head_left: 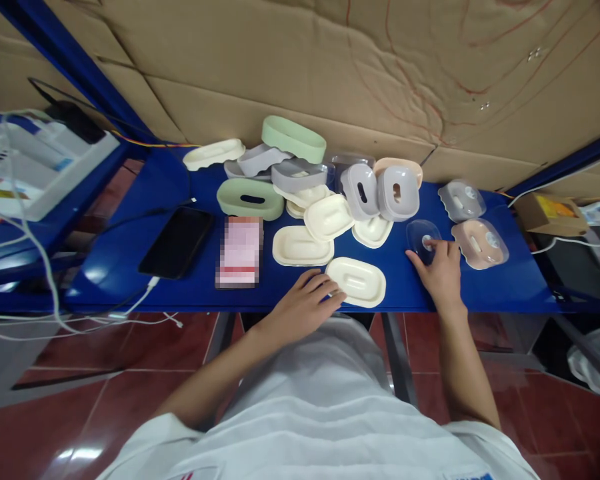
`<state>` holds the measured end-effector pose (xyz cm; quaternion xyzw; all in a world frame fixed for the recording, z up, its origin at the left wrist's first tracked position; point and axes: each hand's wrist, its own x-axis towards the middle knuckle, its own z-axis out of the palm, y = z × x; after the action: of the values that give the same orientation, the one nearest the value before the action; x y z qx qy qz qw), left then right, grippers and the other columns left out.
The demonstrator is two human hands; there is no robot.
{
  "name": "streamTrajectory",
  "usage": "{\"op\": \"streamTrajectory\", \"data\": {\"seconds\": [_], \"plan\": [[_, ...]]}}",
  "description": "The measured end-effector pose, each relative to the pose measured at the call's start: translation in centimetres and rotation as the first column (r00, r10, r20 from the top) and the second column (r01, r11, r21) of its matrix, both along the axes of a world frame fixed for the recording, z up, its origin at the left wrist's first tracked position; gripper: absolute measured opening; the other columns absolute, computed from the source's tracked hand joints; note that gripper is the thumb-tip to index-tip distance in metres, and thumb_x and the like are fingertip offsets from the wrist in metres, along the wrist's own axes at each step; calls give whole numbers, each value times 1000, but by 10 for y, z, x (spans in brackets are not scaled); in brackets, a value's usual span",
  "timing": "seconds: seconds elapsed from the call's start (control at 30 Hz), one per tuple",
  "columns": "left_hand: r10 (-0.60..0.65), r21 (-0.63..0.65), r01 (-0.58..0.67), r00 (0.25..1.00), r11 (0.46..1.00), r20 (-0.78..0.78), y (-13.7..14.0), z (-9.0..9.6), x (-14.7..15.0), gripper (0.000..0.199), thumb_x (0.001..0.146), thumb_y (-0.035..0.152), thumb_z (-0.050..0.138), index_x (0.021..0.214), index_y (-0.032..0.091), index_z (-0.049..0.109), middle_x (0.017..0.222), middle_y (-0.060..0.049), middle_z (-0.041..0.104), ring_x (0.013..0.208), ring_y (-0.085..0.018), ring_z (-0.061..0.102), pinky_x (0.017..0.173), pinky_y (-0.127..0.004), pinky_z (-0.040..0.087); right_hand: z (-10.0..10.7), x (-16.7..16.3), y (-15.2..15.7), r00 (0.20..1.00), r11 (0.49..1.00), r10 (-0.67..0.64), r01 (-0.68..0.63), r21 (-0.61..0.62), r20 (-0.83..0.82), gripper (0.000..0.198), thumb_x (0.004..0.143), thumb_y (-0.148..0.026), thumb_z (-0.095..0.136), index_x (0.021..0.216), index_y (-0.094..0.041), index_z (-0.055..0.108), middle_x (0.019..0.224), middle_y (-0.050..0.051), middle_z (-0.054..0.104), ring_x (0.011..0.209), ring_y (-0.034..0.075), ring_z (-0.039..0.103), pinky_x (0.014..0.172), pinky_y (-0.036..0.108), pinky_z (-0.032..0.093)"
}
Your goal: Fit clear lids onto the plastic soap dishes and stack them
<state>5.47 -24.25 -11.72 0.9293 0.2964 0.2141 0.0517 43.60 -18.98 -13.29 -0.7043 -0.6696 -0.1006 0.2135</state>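
Note:
My left hand (pixel 307 301) rests at the front of the blue table with its fingers stretched out. Its fingertips touch the left rim of a cream oval soap-dish-like tray (pixel 357 283), which lies flat with its hollow up. My right hand (pixel 441 270) has its thumb and fingers around the near edge of a clear plastic lid (pixel 420 235) with a round sticker. Right of that hand lie a pinkish box with a clear lid (pixel 480 244) and a grey one with a clear lid (pixel 463 201). More cream trays (pixel 303 245) lie left of centre.
Grey slotted covers (pixel 399 195), green shells (pixel 294 139) and other cream and grey parts are heaped at the back. A black phone (pixel 177 241) and a blurred pink item (pixel 239 252) lie at left. White cables (pixel 55 313) hang at the front left; cardboard (pixel 260 60) stands behind.

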Motion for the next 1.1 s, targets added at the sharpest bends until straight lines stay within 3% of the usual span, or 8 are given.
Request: {"op": "streamTrajectory", "data": {"seconds": [0.17,0.3,0.43,0.53,0.67,0.83,0.97,1.1], "plan": [[17,-19,-15,995,1000,101,-10,-5,-20,13,108,18,61,116,23,70,108,-5,76,110,-24,65,105,-43,50,11,-8,-12,981,979,194,-193,64,1,55,108,-53,52,149,-17,56,152,23,59,149,41,51,122,65,40],[65,-44,-59,986,997,151,-12,-10,-25,12,106,18,63,111,25,72,108,-5,76,111,-23,67,107,-44,51,33,-42,15,945,945,323,-325,35,50,58,112,-47,45,164,-23,44,169,17,48,161,37,40,127,62,36],[71,-69,-58,977,996,203,-11,-9,-25,7,105,21,66,111,23,70,128,-10,72,126,-25,65,113,-47,52,42,-72,62,960,963,265,-267,13,90,64,109,-54,52,159,-15,53,148,23,66,142,41,59,118,60,45],[61,-122,-31,965,992,254,-11,-10,-27,10,105,22,69,115,22,69,134,-10,70,131,-25,64,112,-43,55,43,-76,76,982,984,175,-177,18,67,54,110,-49,53,146,-13,67,133,22,74,123,40,69,109,57,52],[115,-116,-86,954,990,275,-13,-15,-30,40,105,25,72,143,23,60,145,-14,64,137,-26,63,115,-44,57,45,-70,31,956,949,292,-285,133,-28,44,110,-43,55,143,-19,70,140,17,74,130,36,69,114,55,53],[164,-62,-153,939,986,301,-15,-17,-31,64,102,31,76,159,31,47,170,-19,42,160,-36,45,124,-55,50,38,-81,-65,761,770,637,-634,65,-121,53,106,-23,64,158,-32,59,139,9,76,133,30,70,114,51,56],[136,-47,-128,958,991,253,-13,-16,-30,58,103,29,74,157,27,52,170,-18,47,163,-37,41,130,-59,43,29,-100,-98,664,665,740,-746,-31,-109,62,105,-15,61,165,-29,50,140,11,75,137,29,68,115,52,56],[80,-115,-56,973,992,217,-11,-15,-29,35,107,24,66,142,27,66,153,-10,67,157,-29,51,130,-53,47,18,-116,-103,671,668,741,-741,-67,-25,50,106,-26,66,155,-28,60,137,11,77,136,29,69,119,52,53]]}}
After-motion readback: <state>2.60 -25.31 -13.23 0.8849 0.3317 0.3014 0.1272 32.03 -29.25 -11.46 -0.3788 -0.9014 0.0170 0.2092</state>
